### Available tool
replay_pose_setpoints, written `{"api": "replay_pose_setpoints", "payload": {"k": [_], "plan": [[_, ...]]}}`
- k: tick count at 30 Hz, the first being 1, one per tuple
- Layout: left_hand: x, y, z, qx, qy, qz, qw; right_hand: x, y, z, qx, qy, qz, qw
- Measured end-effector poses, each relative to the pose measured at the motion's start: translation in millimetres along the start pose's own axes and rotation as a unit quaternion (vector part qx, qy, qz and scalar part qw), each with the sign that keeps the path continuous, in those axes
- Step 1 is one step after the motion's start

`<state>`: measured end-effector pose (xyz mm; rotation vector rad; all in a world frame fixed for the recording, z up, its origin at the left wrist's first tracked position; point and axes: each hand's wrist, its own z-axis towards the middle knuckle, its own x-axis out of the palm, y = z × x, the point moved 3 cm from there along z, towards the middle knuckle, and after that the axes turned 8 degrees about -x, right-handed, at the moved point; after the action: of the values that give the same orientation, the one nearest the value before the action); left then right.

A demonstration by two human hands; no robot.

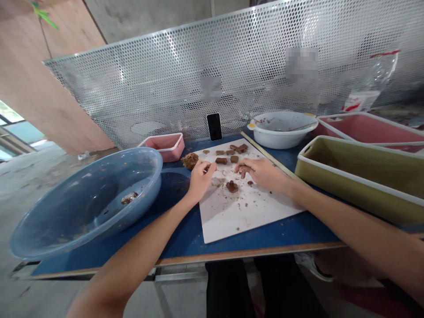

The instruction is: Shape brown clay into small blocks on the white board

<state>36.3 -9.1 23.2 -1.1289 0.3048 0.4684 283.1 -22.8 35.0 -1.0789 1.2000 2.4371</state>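
My left hand [201, 179] is over the left edge of a white board [218, 225], its fingers curled in toward the thumb. Whatever may lie between those fingertips is too small to make out. Over the board's right half is my right hand [260, 173], fingers bent loosely and apart, with no object visible in them. Between and below the hands sits a small brown clay-like lump [232, 186] with knobs on top. Beyond them lie several short brown pieces, among them a thick roll [221, 160]. A larger rough brown lump [190, 160] touches my left hand's far side.
A big blue basin [99, 234] stands left, a small pink tub [175, 152] behind it. A phone [214, 126] leans against the perforated metal screen [149, 79]. Rightward are a stick [265, 152], a white basin [278, 139], an olive tub [347, 190] and a pink tub [374, 128].
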Motion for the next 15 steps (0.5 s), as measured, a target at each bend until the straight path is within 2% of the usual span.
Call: {"api": "replay_pose_setpoints", "payload": {"k": [4, 9, 15], "plan": [[-0.1, -0.4, 0.0, -0.005, -0.001, 0.002, 1.0, 0.7, -3.1, -1.0, 0.019, -0.016, -0.008, 1.0], [0.1, -0.5, -0.2, -0.011, 0.003, -0.002, 1.0, -0.4, -0.6, -2.6, 0.002, -0.051, -0.008, 0.999], [0.3, 0.0, -0.3, -0.011, 0.007, 0.0, 1.0, -0.6, -1.7, -1.3, -0.009, -0.055, -0.009, 0.998]]}}
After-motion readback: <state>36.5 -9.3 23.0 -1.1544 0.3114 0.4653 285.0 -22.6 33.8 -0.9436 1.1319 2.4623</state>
